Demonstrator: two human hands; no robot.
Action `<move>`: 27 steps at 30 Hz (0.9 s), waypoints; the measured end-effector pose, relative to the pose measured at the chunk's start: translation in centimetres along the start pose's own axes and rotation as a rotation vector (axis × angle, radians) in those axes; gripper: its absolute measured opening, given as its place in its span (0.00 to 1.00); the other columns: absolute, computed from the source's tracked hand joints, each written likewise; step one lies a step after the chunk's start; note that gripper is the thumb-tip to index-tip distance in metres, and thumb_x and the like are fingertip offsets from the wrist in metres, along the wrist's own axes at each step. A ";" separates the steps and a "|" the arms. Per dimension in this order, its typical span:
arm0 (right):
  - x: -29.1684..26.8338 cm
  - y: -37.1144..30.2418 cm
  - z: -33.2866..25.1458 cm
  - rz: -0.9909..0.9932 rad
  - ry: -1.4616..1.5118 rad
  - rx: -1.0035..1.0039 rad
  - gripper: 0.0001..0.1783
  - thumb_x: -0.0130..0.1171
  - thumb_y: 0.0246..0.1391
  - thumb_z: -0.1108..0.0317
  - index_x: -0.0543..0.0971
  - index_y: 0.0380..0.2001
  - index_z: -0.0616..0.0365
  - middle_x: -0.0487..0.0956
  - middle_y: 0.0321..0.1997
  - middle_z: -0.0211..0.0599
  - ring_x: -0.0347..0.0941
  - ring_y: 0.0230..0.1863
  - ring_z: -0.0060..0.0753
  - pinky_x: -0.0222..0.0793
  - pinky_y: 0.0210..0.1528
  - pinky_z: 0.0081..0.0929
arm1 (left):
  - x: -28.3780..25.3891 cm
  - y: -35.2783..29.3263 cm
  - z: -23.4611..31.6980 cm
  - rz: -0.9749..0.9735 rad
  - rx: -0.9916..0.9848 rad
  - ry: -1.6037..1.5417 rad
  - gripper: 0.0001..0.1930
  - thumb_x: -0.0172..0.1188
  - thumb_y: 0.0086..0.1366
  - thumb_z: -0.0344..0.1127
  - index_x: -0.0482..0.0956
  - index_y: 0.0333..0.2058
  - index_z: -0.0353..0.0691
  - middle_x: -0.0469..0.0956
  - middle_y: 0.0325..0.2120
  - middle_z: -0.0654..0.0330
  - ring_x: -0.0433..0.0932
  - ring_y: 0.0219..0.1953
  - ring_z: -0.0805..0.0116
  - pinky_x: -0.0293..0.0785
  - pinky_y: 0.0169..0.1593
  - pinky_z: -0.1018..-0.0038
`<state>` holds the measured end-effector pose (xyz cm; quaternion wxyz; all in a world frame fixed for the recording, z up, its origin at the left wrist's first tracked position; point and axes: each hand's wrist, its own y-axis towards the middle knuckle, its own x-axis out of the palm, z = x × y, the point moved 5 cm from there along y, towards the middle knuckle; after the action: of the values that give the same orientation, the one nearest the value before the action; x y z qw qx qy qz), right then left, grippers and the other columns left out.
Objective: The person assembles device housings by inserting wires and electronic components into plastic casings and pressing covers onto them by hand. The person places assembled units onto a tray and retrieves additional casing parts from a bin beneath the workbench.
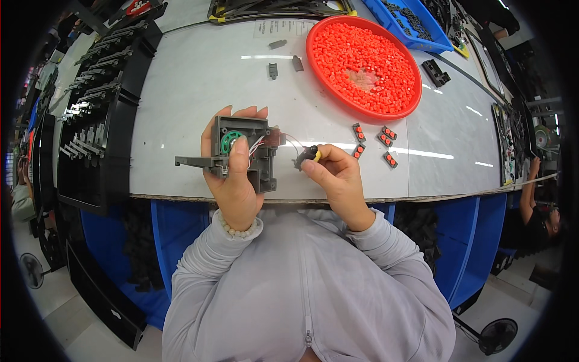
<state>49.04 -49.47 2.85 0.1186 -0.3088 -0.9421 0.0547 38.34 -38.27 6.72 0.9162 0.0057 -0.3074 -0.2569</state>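
My left hand is closed around a dark grey plastic housing, its open inside facing up. My thumb lies across a round green-rimmed part set in the housing. Several thin wires run inside, and a grey arm sticks out to the left. To the right of the housing, my right hand pinches a small black part between thumb and fingers. Something yellow shows at the fingertips; whether it belongs to the part I cannot tell. A thin wire arcs between the housing and the black part.
A round red tray of small red pieces stands at the back right, beside a blue bin. Small dark blocks with red buttons lie right of my hands. Loose grey pieces lie ahead. A black rack stands left.
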 end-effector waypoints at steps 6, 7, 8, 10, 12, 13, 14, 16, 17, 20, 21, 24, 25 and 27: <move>1.4 0.2 -0.5 -0.322 0.181 0.164 0.08 0.58 0.51 0.65 0.73 0.27 0.58 0.73 0.26 0.25 0.65 0.28 0.15 0.61 0.33 0.15 | 0.1 -0.1 -0.5 -0.046 -0.003 0.031 0.21 0.46 0.63 0.28 0.56 0.54 0.33 0.68 0.47 0.46 0.69 0.52 0.57 0.74 0.48 0.64; 1.7 0.3 -0.7 -0.343 0.191 0.170 0.10 0.58 0.51 0.62 0.72 0.27 0.57 0.71 0.26 0.22 0.63 0.28 0.13 0.59 0.32 0.14 | 0.1 -0.1 -0.6 -0.048 -0.005 0.031 0.21 0.46 0.63 0.28 0.56 0.54 0.33 0.68 0.47 0.46 0.69 0.52 0.57 0.74 0.48 0.64; 1.9 0.2 -0.8 -0.366 0.202 0.176 0.12 0.58 0.52 0.59 0.72 0.26 0.57 0.69 0.25 0.20 0.61 0.28 0.12 0.57 0.31 0.12 | 0.1 -0.1 -0.5 -0.044 -0.002 0.036 0.21 0.46 0.62 0.28 0.56 0.54 0.33 0.68 0.47 0.46 0.69 0.52 0.56 0.74 0.48 0.64; 1.7 0.2 -0.8 -0.358 0.193 0.183 0.12 0.58 0.52 0.60 0.72 0.26 0.57 0.69 0.25 0.20 0.61 0.28 0.11 0.57 0.31 0.13 | 0.1 0.0 -0.4 -0.038 0.000 0.042 0.21 0.46 0.62 0.28 0.56 0.54 0.33 0.68 0.46 0.45 0.69 0.52 0.56 0.74 0.49 0.64; 1.4 0.1 -0.7 -0.353 0.185 0.190 0.11 0.58 0.52 0.61 0.72 0.27 0.57 0.69 0.25 0.20 0.61 0.28 0.11 0.58 0.31 0.13 | 0.0 0.1 0.0 -0.023 0.016 0.043 0.21 0.45 0.62 0.28 0.56 0.53 0.33 0.68 0.46 0.44 0.69 0.52 0.55 0.74 0.49 0.64; 1.2 0.0 -0.4 -0.336 0.172 0.208 0.09 0.58 0.52 0.64 0.73 0.27 0.57 0.71 0.26 0.22 0.63 0.28 0.13 0.59 0.32 0.13 | -0.1 0.1 0.2 -0.021 0.017 0.044 0.21 0.45 0.62 0.28 0.56 0.53 0.33 0.68 0.46 0.44 0.69 0.52 0.55 0.74 0.49 0.64; 1.0 0.0 -0.2 -0.321 0.159 0.226 0.07 0.58 0.51 0.67 0.73 0.28 0.58 0.72 0.27 0.24 0.65 0.29 0.15 0.61 0.33 0.14 | -0.2 0.2 0.4 -0.020 0.028 0.047 0.21 0.45 0.62 0.28 0.56 0.53 0.33 0.68 0.46 0.44 0.69 0.52 0.55 0.74 0.48 0.63; 1.2 -0.2 -0.6 -0.302 0.120 0.220 0.06 0.58 0.51 0.68 0.73 0.28 0.58 0.72 0.26 0.24 0.65 0.29 0.15 0.60 0.33 0.14 | -0.4 0.2 0.7 -0.013 0.042 0.052 0.21 0.45 0.62 0.28 0.56 0.53 0.33 0.68 0.46 0.44 0.69 0.52 0.55 0.75 0.48 0.63; 1.1 -0.3 -0.8 -0.279 0.083 0.211 0.06 0.58 0.51 0.69 0.73 0.28 0.59 0.72 0.26 0.24 0.65 0.28 0.15 0.60 0.32 0.14 | -0.4 0.3 1.0 -0.005 0.070 0.109 0.22 0.45 0.61 0.30 0.57 0.53 0.32 0.68 0.46 0.43 0.69 0.51 0.53 0.75 0.48 0.62; 0.5 -0.4 -0.8 -0.199 -0.221 -0.006 0.06 0.58 0.50 0.72 0.72 0.27 0.60 0.71 0.25 0.24 0.63 0.27 0.15 0.59 0.32 0.14 | -0.8 0.3 1.4 0.012 0.111 0.165 0.23 0.46 0.61 0.33 0.58 0.54 0.31 0.67 0.46 0.42 0.69 0.51 0.50 0.75 0.47 0.61; 0.3 -0.3 -0.5 -0.206 -0.222 -0.006 0.06 0.58 0.50 0.72 0.72 0.27 0.60 0.71 0.25 0.24 0.63 0.27 0.15 0.59 0.32 0.14 | -0.9 0.4 1.6 0.013 0.120 0.163 0.23 0.46 0.61 0.33 0.58 0.54 0.31 0.67 0.46 0.42 0.69 0.51 0.50 0.75 0.47 0.61; 0.1 -0.5 -1.5 -0.157 -0.445 -0.354 0.08 0.60 0.47 0.75 0.71 0.29 0.62 0.71 0.26 0.28 0.63 0.28 0.18 0.60 0.32 0.16 | -1.3 0.5 2.0 -0.024 0.138 0.083 0.20 0.44 0.62 0.27 0.56 0.53 0.32 0.68 0.46 0.44 0.70 0.51 0.56 0.75 0.48 0.63; 0.1 -0.7 -2.1 -0.092 -0.414 -0.487 0.11 0.63 0.43 0.75 0.72 0.30 0.61 0.71 0.27 0.32 0.65 0.27 0.24 0.61 0.30 0.20 | -1.4 0.4 2.1 -0.019 0.142 0.084 0.20 0.44 0.62 0.27 0.56 0.53 0.32 0.68 0.46 0.44 0.70 0.51 0.56 0.75 0.48 0.63; 0.3 -0.8 -2.8 -0.029 -0.382 -0.619 0.14 0.65 0.39 0.75 0.72 0.31 0.60 0.71 0.28 0.36 0.67 0.26 0.30 0.63 0.28 0.24 | -1.7 0.3 2.4 -0.021 0.158 0.125 0.20 0.44 0.62 0.26 0.57 0.53 0.32 0.69 0.45 0.44 0.70 0.51 0.56 0.75 0.49 0.64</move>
<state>49.04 -49.84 5.80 -0.1578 -0.3007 -0.9236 -0.1779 36.01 -36.83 7.78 0.9276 0.0973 -0.2690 -0.2404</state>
